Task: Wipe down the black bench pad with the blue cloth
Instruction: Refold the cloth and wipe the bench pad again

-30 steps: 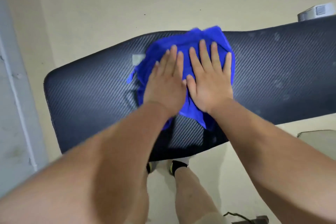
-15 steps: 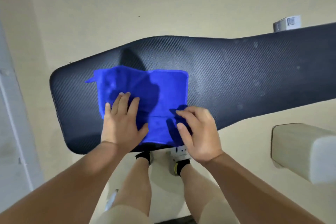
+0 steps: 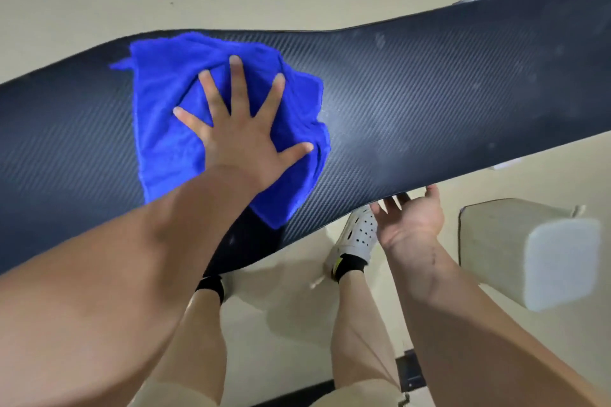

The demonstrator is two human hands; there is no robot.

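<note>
left hand (image 3: 243, 139) flat on the cloth (image 3: 185, 129), fingers splayed, palm pressing; not gripping, just pinning it to the pad (image 3: 429, 86). right hand (image 3: 411, 216) off the cloth, palm up, fingers loose, holding nothing, fingertips at the pad's near edge, right of the cloth.

cloth sits bunched on the left-centre of the pad, spanning nearly from far edge to near edge. pad's long axis runs left to right across the view, rising to the right. judgement: the unwiped length lies to the right of the left hand, where faint pale smudges show. so the next stroke likely goes rightward along the long axis. left hand is the one on the cloth; right hand is nearer the smudged part.

vs 0.5 s ago: both hands were on the cloth, which lay flat and squared near the pad's left end. now one hand only, cloth crumpled and further right, right hand dropped to the near edge.
</note>
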